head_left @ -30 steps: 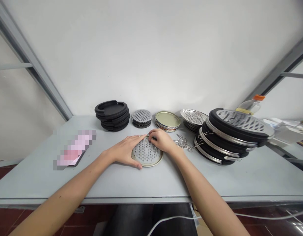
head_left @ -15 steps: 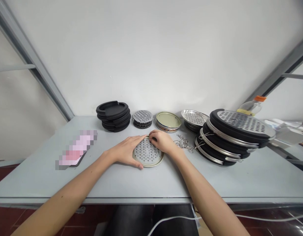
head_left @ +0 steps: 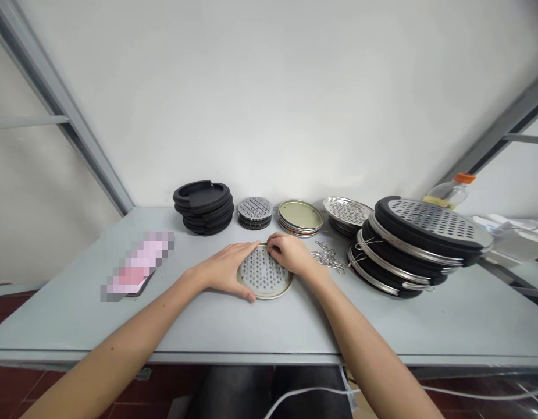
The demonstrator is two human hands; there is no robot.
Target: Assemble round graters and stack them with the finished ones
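Note:
In front of me a round metal lid [head_left: 269, 296] with a pale gold rim lies flat on the table. A grey disc with raised grater holes [head_left: 263, 272] sits inside it. My left hand [head_left: 227, 269] spans the lid's left side, its thumb by the front rim and its fingers by the back rim. At the back right edge my right hand [head_left: 290, 251] has its fingers curled and pinched against the disc and rim. Whatever lies under those fingertips is hidden. Just right of it lies a small heap of wire clips [head_left: 328, 257].
Along the wall stand black rings [head_left: 203, 208], grater discs [head_left: 255, 210], gold lids [head_left: 300, 215] and perforated metal plates [head_left: 347, 210], all stacked. A tall leaning stack of black-rimmed graters [head_left: 408, 244] is at right, a bottle [head_left: 452, 191] behind it. A phone [head_left: 140, 265] lies left.
The camera view has shifted very slightly. Both hands keep the same places on the lid, and nothing else has visibly moved on the table.

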